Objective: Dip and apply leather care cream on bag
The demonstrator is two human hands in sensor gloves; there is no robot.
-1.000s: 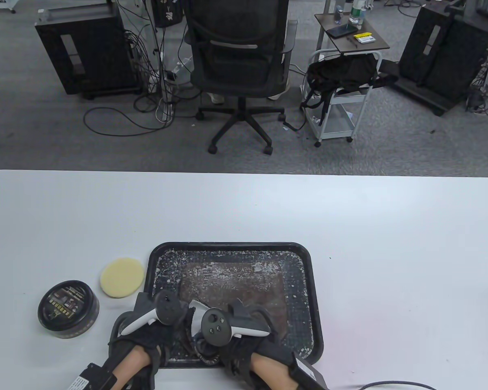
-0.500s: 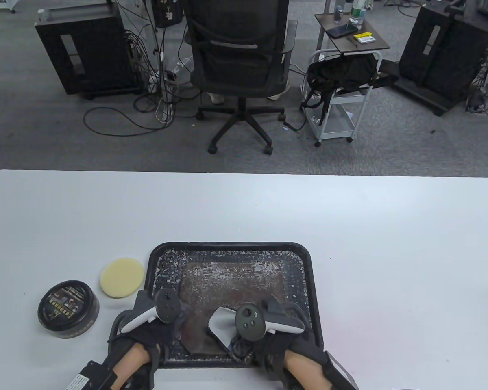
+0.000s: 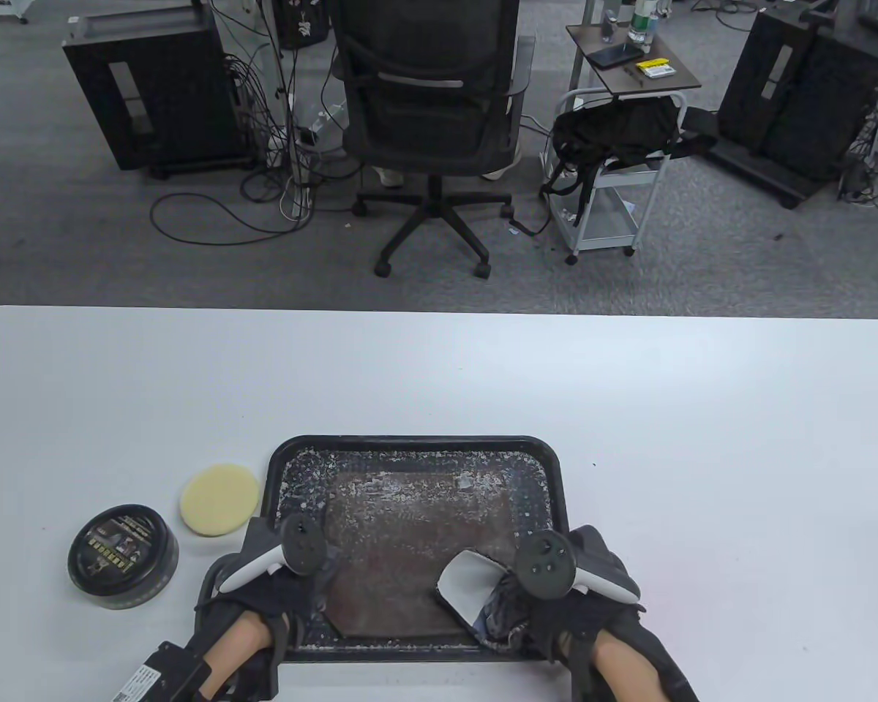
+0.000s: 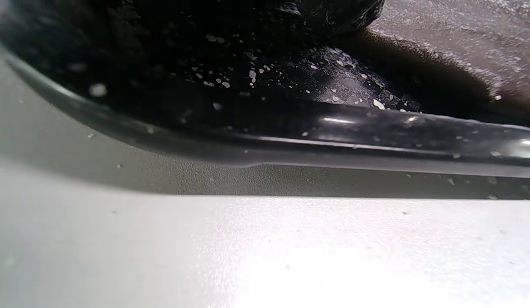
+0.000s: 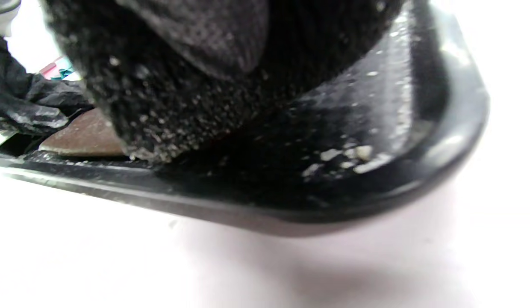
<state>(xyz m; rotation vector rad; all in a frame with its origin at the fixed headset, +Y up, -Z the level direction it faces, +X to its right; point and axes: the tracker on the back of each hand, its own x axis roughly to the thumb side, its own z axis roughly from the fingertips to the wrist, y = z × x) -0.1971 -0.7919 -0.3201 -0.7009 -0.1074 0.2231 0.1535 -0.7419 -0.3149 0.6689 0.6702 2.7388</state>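
At the near edge of the white tabletop [image 3: 629,409], two hands in black sensor gloves reach into a black tray [image 3: 421,443] speckled with pale flakes. The left hand [image 3: 263,592] lies over the tray's near-left corner, a tracker strapped to its back; its fingers are hidden beneath the glove and tracker in the table view and read only as a dark blur in the left wrist view, so whether they grip anything cannot be told. The right hand [image 3: 571,592] lies over the tray's near-right corner, and just to its left a white cloth or pad [image 3: 464,585] pokes out from under it against the bag; the right wrist view shows only a flake-dusted black glove close up, so it cannot be told whether the fingers are curled round the white piece. Between the two hands, flat on the tray floor, lies the brown leather bag [image 3: 417,541], its surface flecked with pale specks, filling most of the tray's middle. Left of the tray, toward the near-left corner of the tabletop, a round black tin of leather care cream [image 3: 123,556] stands with its lid on, and a round pale-yellow sponge applicator [image 3: 219,500] lies flat between the tin and the tray's left rim, apart from both. Beyond the far edge of the tabletop, on grey carpet, stand a black office chair [image 3: 428,110], a white cart [image 3: 607,183] carrying a black backpack, and dark cabinets.
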